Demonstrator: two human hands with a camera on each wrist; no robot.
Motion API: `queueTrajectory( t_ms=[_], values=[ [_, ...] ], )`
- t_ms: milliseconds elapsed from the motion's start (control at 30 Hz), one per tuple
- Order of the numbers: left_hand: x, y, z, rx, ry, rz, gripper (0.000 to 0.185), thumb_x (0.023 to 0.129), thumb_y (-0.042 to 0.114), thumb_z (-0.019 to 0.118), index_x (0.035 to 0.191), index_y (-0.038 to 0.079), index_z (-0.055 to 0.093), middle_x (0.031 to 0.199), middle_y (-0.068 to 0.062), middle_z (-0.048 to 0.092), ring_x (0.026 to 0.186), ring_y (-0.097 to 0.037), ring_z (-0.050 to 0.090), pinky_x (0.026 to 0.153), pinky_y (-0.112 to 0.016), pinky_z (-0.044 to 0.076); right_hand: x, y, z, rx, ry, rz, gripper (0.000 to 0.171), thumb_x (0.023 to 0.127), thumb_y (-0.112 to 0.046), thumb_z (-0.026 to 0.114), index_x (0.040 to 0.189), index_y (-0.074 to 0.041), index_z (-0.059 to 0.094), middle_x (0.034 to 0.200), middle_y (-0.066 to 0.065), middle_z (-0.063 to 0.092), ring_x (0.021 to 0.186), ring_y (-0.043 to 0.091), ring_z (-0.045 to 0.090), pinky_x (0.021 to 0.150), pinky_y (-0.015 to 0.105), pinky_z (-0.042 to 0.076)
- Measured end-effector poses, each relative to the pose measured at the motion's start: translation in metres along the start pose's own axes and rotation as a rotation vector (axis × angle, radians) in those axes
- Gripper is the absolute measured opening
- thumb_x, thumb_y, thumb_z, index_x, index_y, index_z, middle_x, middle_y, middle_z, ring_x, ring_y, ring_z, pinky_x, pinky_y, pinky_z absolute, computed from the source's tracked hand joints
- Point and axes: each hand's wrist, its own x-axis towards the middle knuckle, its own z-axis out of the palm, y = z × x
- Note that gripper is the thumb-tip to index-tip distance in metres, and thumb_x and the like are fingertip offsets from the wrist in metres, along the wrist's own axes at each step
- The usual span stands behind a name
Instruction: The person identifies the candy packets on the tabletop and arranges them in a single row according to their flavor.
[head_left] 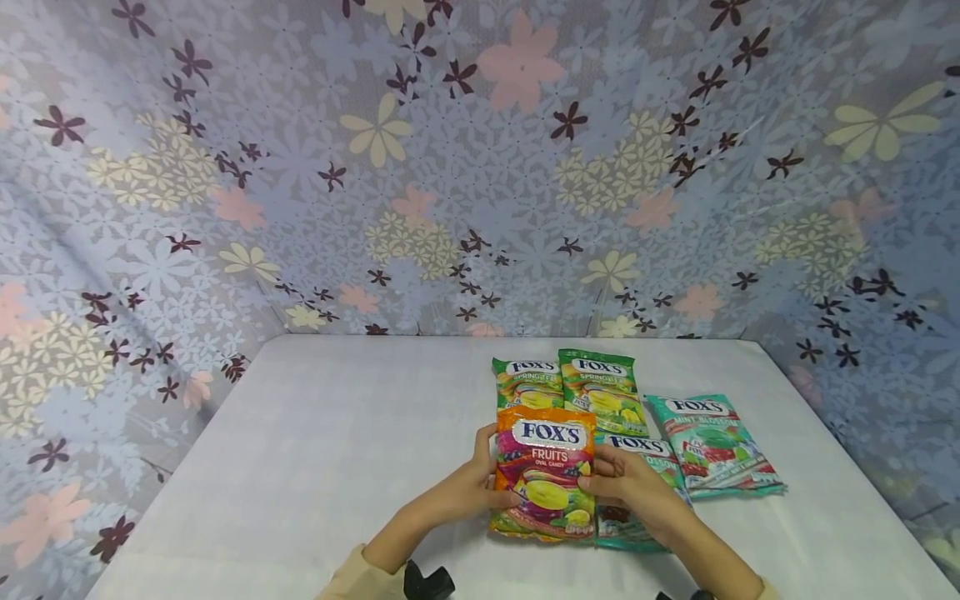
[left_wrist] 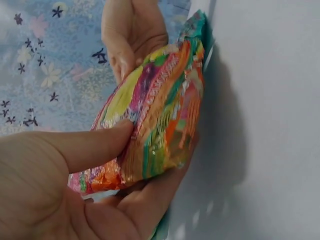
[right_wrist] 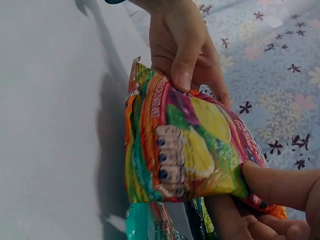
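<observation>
A floral cloth (head_left: 480,167) hangs behind and around everything, far beyond both hands. Under the hands is the white table (head_left: 315,467), which carries all the bags.

Both hands hold the orange bag (head_left: 545,472), a Fox's Fruits candy bag, and it is lifted a little above the table, with its printed face up toward the person. The left hand (head_left: 478,479) grips the left edge of the bag: in the left wrist view the thumb (left_wrist: 95,145) presses on the printed face and the other fingers are curled under the back. The right hand (head_left: 628,490) grips the right edge in the same way, thumb on the front and fingers behind, as the right wrist view shows. So each hand is pinching the bag between thumb and fingers, and the bag is stretched between them.

Just under the right hand lies a teal bag (head_left: 651,467), mostly covered by the orange bag and the hand. To the right of the right hand, near but apart, lies a second mint bag (head_left: 712,446), flat on the table. Beyond the hands, just behind the orange bag, two green bags (head_left: 570,387) lie side by side and touch each other.
</observation>
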Motion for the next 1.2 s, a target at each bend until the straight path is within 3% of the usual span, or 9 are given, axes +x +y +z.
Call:
queueTrajectory(
  t_ms=[233, 367, 700, 933, 1100, 1200],
  values=[
    [-0.001, 0.001, -0.006, -0.060, -0.052, 0.020, 0.088, 0.090, 0.011, 0.069, 0.148, 0.019, 0.004, 0.134, -0.010, 0.048, 0.124, -0.025, 0.047, 0.107, -0.046, 0.032, 0.000, -0.003, 0.005, 0.009, 0.022, -0.001, 0.073, 0.090, -0.016, 0.070, 0.141, 0.017, 0.029, 0.129, 0.027, 0.054, 0.108, 0.032, 0.062, 0.086, 0.041, 0.052],
    [-0.001, 0.001, -0.008, -0.080, -0.070, 0.009, 0.086, 0.091, 0.009, 0.067, 0.148, 0.017, 0.003, 0.130, -0.011, 0.053, 0.119, -0.021, 0.052, 0.105, -0.043, 0.035, 0.002, -0.003, 0.005, 0.007, 0.014, -0.019, 0.070, 0.090, -0.013, 0.069, 0.139, 0.018, 0.031, 0.126, 0.026, 0.057, 0.106, 0.032, 0.063, 0.085, 0.041, 0.052],
    [-0.001, 0.003, -0.019, -0.049, -0.053, 0.001, 0.085, 0.092, 0.010, 0.066, 0.148, 0.014, 0.003, 0.133, -0.013, 0.049, 0.123, -0.027, 0.047, 0.107, -0.050, 0.031, 0.013, -0.004, 0.014, -0.056, 0.088, -0.016, 0.074, 0.090, -0.017, 0.069, 0.144, 0.014, 0.028, 0.125, 0.029, 0.057, 0.106, 0.036, 0.063, 0.088, 0.047, 0.050],
    [-0.003, 0.002, -0.039, -0.056, -0.034, -0.043, 0.086, 0.092, 0.011, 0.066, 0.148, 0.013, 0.001, 0.132, -0.014, 0.049, 0.120, -0.028, 0.049, 0.104, -0.051, 0.036, 0.030, -0.008, 0.022, -0.014, -0.016, -0.114, 0.072, 0.093, -0.017, 0.065, 0.147, 0.010, 0.026, 0.125, 0.025, 0.059, 0.109, 0.033, 0.062, 0.091, 0.045, 0.049],
    [-0.005, 0.004, -0.055, -0.084, -0.016, -0.102, 0.087, 0.091, 0.010, 0.067, 0.149, 0.013, 0.002, 0.124, -0.018, 0.055, 0.103, -0.028, 0.060, 0.083, -0.045, 0.052, 0.046, -0.014, 0.027, 0.007, -0.051, -0.116, 0.073, 0.093, -0.015, 0.066, 0.147, 0.011, 0.025, 0.123, 0.025, 0.060, 0.110, 0.033, 0.061, 0.093, 0.043, 0.047],
    [-0.006, 0.001, -0.065, -0.106, -0.002, -0.132, 0.088, 0.090, 0.010, 0.069, 0.148, 0.012, 0.003, 0.120, -0.019, 0.058, 0.094, -0.027, 0.064, 0.073, -0.042, 0.056, 0.055, -0.018, 0.031, -0.038, -0.041, -0.109, 0.073, 0.093, -0.018, 0.066, 0.147, 0.011, 0.026, 0.128, 0.025, 0.056, 0.114, 0.034, 0.058, 0.093, 0.042, 0.047]
  ],
)
